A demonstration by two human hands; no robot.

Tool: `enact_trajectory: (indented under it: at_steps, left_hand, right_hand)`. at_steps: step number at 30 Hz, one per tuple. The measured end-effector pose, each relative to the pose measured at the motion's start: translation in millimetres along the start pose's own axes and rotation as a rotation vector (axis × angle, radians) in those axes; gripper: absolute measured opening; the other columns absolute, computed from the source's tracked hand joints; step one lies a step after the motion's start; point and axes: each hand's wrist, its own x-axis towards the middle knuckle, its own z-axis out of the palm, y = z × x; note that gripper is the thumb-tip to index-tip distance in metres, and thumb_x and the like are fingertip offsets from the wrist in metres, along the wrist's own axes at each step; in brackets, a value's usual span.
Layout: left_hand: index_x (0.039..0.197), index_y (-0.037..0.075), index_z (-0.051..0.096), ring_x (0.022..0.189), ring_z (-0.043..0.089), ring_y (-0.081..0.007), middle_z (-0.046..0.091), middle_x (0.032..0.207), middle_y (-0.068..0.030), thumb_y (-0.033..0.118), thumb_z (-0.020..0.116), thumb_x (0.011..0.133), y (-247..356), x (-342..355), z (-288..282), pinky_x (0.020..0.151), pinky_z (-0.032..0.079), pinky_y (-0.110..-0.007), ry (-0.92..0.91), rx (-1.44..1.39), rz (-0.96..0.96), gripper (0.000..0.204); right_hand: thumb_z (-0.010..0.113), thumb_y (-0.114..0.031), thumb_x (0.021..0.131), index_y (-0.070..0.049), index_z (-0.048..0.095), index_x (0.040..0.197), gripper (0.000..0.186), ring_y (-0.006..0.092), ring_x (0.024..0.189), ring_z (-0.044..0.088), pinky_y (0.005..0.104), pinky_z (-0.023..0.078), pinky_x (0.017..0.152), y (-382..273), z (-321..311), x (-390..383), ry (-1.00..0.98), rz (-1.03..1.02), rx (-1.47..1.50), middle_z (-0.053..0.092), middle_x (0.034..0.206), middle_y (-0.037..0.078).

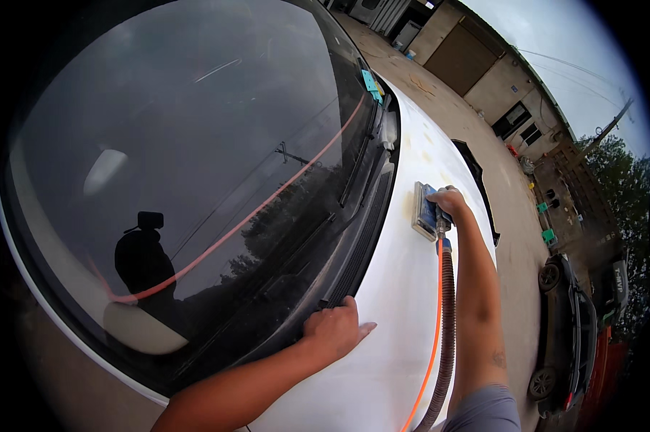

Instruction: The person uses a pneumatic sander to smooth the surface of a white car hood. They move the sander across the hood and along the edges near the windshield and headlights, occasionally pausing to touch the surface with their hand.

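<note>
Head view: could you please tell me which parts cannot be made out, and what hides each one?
All in the head view:
Underside of the blue and grey rectangular sander: it faces the white painted hood; the tool's body hides it.
Lower ends of the dark ribbed hose and thin orange hose: cut off by the bottom edge.
Fingertips of the bare left hand: hidden by its curled fingers.
Cabin behind the dark windshield: mostly veiled by reflections.

It's flat grey daylight out here, from a cloudy sky [584,43], and reflections glaze the dark windshield [217,108]. The white hood [404,295] glows pale; toward the blackened corners, lines bow and detail softens.
</note>
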Motion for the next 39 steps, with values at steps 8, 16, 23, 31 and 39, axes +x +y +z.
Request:
enact_trajectory:
  at_steps: [8,16,23,31,39]
  left_hand:
    - [0.135,-0.013,0.047,0.083,0.075,-0.0391,0.074,0.086,-0.0241,0.053,0.059,0.101,-25,-25,-10,0.073,0.060,-0.050,0.035,-0.069,0.030,0.076]
    - [0.129,-0.012,0.050,0.078,0.075,-0.0411,0.074,0.083,-0.0230,0.050,0.061,0.101,-40,-50,-2,0.070,0.061,-0.049,0.099,-0.052,0.107,0.069]
    - [0.115,-0.007,0.054,0.086,0.075,-0.0428,0.074,0.088,-0.0266,0.053,0.063,0.099,42,9,-4,0.076,0.060,-0.051,0.060,-0.019,0.126,0.063]
    - [0.117,-0.009,0.054,0.082,0.074,-0.0405,0.072,0.087,-0.0260,0.060,0.062,0.098,96,45,1,0.073,0.059,-0.048,0.032,0.102,0.008,0.072]
    - [0.107,-0.006,0.053,0.078,0.073,-0.0406,0.071,0.081,-0.0256,0.060,0.062,0.098,127,74,8,0.072,0.058,-0.049,0.063,0.096,0.045,0.068]
  right_hand:
    - [0.081,-0.023,0.079,0.010,0.060,0.115,0.053,0.0218,0.077,0.068,0.0370,0.057,0.072,-63,15,-62,-0.050,-0.050,0.077,0.069,0.093,0.015]
    - [0.079,-0.021,0.079,0.013,0.058,0.126,0.061,0.0219,0.079,0.069,0.0353,0.057,0.074,-70,33,-98,0.003,-0.219,0.016,0.071,0.104,0.018]
    - [0.080,-0.022,0.079,0.010,0.059,0.133,0.067,0.0276,0.089,0.074,0.0370,0.060,0.083,-9,-64,-16,0.066,-0.069,-0.084,0.072,0.113,0.023]
    - [0.080,-0.035,0.077,0.008,0.061,0.135,0.074,0.0305,0.101,0.073,0.0364,0.056,0.093,17,-85,45,-0.010,-0.031,-0.200,0.070,0.121,0.025]
    - [0.077,-0.044,0.079,0.013,0.065,0.125,0.075,0.0301,0.103,0.073,0.0375,0.056,0.093,44,-122,86,-0.107,-0.164,-0.444,0.069,0.123,0.024]
